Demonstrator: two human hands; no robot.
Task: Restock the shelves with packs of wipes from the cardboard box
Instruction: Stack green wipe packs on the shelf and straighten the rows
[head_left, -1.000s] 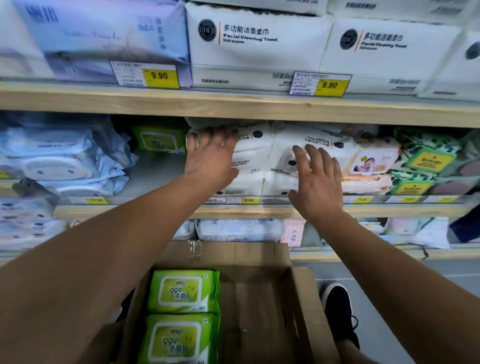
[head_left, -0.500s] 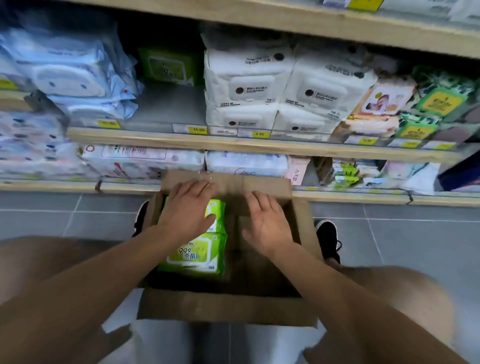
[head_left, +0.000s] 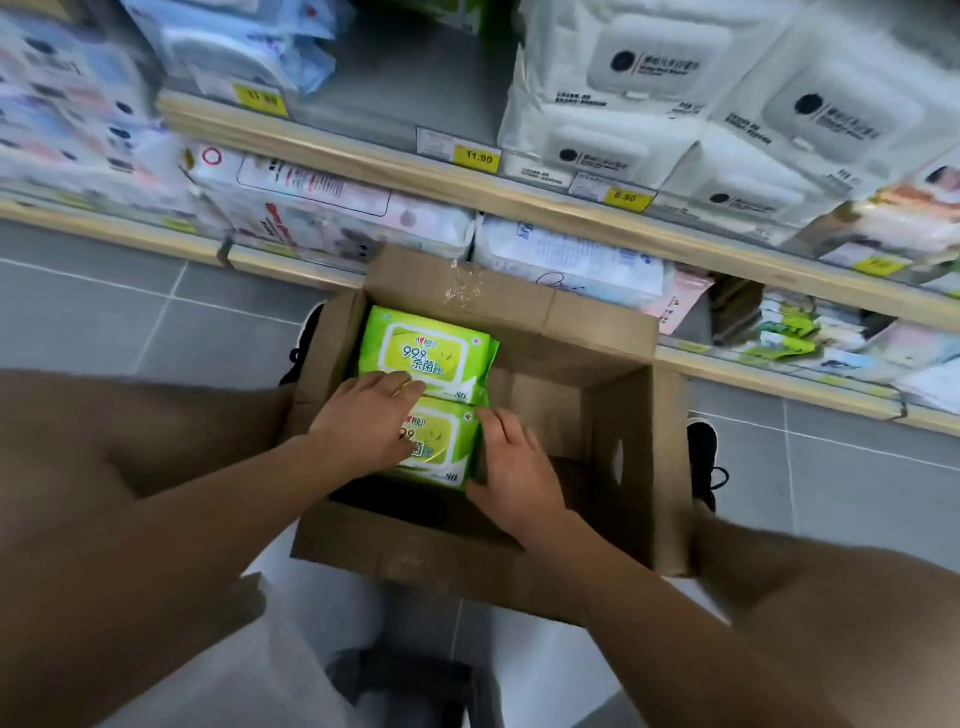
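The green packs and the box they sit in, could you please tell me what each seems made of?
Green packs: apparently soft plastic film, glossy, judging by the sheen and crimped edges. Box: brown corrugated cardboard, matte, with folded flaps and a punched handle hole.

one cardboard box (head_left: 631, 467) stands open on the floor. two green packs of wipes show inside it: the near green pack (head_left: 441, 452) lies between the fingers of both hands, and the far green pack (head_left: 431, 356) lies just beyond the left fingertips. two hands are in the box, the left hand (head_left: 363, 426) and the right hand (head_left: 511, 467). two black shoes show, one left shoe (head_left: 304, 343) and one right shoe (head_left: 704, 462), each outside a box wall. four yellow price tags can be read off the shelf edges well beyond the fingers; others are too blurred to count. the white packs up on the right shelf number at least four.
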